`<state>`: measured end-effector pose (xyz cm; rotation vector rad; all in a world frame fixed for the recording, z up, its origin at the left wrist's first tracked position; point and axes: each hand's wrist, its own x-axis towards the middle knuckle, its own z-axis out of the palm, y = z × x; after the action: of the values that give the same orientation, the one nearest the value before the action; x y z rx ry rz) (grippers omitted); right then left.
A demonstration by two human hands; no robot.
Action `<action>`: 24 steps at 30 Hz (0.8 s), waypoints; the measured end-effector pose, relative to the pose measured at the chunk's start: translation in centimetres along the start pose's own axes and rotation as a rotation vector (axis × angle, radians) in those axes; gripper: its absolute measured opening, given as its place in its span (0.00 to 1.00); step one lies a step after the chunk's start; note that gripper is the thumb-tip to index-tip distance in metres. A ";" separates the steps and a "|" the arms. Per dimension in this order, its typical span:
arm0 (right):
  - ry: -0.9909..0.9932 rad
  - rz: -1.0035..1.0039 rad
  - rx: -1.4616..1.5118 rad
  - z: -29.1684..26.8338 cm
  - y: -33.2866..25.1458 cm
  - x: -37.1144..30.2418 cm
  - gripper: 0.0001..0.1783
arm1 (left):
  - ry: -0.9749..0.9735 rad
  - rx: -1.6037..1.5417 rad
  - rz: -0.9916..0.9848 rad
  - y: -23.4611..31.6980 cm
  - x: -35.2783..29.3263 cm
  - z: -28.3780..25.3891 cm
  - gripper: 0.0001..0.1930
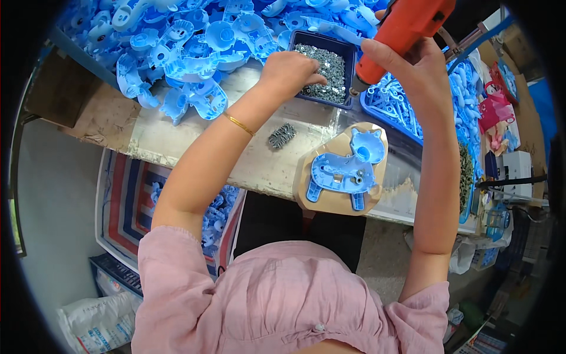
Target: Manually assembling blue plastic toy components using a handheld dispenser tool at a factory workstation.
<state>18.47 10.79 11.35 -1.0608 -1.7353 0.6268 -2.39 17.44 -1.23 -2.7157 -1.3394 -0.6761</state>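
Observation:
My left hand [288,72] reaches over a dark blue bin [352,68] full of small metal screws [331,62]. Its fingers are curled together at the screws, and what they pinch is hidden. Up at the right, my right hand [423,74] is wrapped round a red electric screwdriver [404,32], whose tip points down beside the bin. Below them, a light-blue animal-shaped plastic shell half [330,168] lies hollow side up on a tan fixture board [303,186]. A small dark grey ridged piece [282,135] sits on the table to the left of the board.
Many blue shell parts [218,38] are heaped at the back left. Right of the bin, a blue tray [383,115] holds blue plastic rods. A striped bag [121,200] with more blue parts stands below the table's front edge [259,187]. Pink items [495,112] lie far right.

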 end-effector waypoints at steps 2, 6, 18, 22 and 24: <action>0.037 -0.012 0.063 0.7 0.1 -0.1 0.32 | -0.014 0.022 -0.015 -0.2 -0.2 0.4 0.18; 0.041 0.245 0.216 1.8 -2.9 -0.3 0.22 | 0.147 0.008 0.074 0.3 -1.5 0.7 0.16; 0.114 0.053 0.505 3.6 -2.0 -4.9 0.20 | 0.342 -0.310 0.413 7.5 -6.5 -1.0 0.15; 0.106 0.083 0.479 3.2 -2.3 -5.2 0.20 | 0.325 -0.405 0.367 8.1 -7.0 -0.6 0.14; 0.039 0.072 0.491 2.9 -2.1 -5.3 0.19 | 0.304 -0.427 0.352 8.4 -7.2 -0.8 0.13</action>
<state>15.83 5.28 9.39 -0.7824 -1.4094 1.0089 -0.14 6.60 -2.07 -2.8746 -0.6887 -1.3922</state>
